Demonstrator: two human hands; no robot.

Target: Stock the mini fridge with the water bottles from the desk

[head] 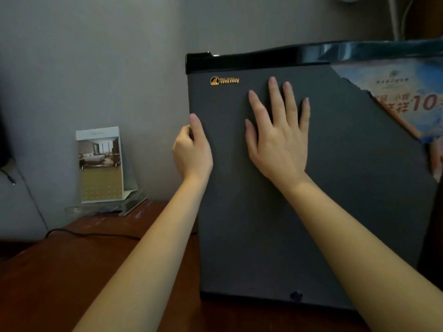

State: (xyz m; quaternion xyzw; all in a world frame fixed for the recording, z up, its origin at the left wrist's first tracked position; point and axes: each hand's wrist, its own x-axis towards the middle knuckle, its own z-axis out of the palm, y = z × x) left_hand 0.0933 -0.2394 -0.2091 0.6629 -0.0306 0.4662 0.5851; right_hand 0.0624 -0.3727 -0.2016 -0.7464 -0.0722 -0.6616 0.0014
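The left hand (191, 149) curled around the mini fridge (263, 212) door's left edge; the right hand (278, 140) lay flat and open on the door.

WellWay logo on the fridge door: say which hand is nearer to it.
Right. The right hand lies flat on the fridge door, just below and right of the WellWay logo; the left hand grips the door's left edge, lower down.
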